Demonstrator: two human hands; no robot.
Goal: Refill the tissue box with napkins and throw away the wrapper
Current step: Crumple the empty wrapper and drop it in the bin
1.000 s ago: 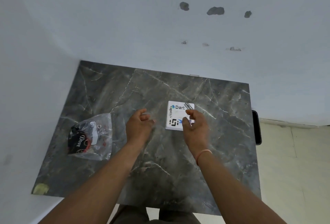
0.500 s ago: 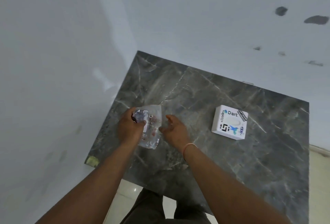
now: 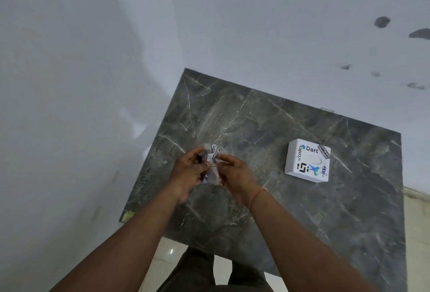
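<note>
A crumpled clear plastic wrapper (image 3: 213, 162) with black print is bunched between both hands above the left part of the dark marble table (image 3: 290, 210). My left hand (image 3: 187, 174) grips its left side and my right hand (image 3: 235, 173) pinches its right side. The white tissue box (image 3: 307, 163), covered in stickers, rests flat on the table well to the right of my hands, with a white napkin showing at its top opening.
White walls meet in a corner behind and left of the table. Pale tiled floor shows to the right and below the table's near edge, where my legs stand.
My right hand left the tissue box and joined the left hand at the wrapper, which has been lifted off the table and crumpled into a ball. The view swung left.
</note>
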